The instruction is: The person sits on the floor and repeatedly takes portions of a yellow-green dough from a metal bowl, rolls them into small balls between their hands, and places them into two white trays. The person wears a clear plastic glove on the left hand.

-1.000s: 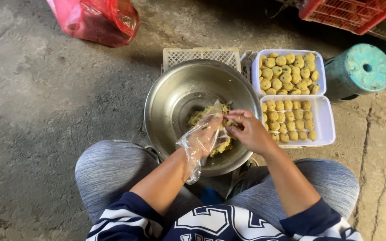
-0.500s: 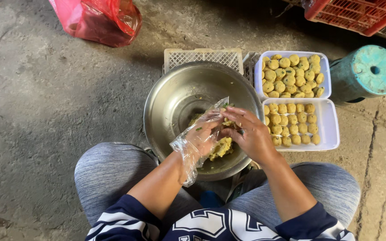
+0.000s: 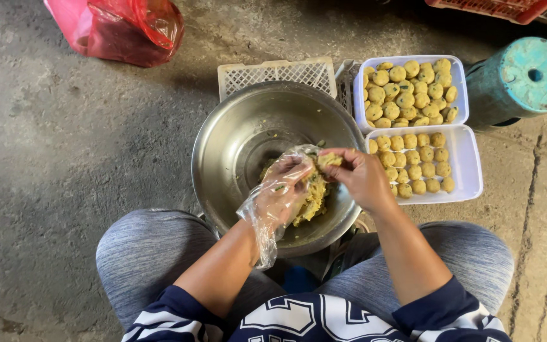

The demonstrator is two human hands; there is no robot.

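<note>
1. I am holding my left hand, covered in a loose clear plastic glove, over the steel bowl, its fingers curled and cupping the yellow-green mixture.
2. I am keeping my right hand bare, its fingers pressed together and pinching a small lump of mixture at the left hand's fingertips.
3. The bulk of the mixture is lying in the near half of the bowl; the far half is showing bare metal.
4. The bowl's right rim is sitting just beside two white trays: the near tray is partly filled with formed balls, its right part bare; the far tray is packed full.
5. A white crate is standing behind the bowl, a teal stool right of the trays.
6. Open concrete floor is lying to the left, a red bag well apart.
</note>
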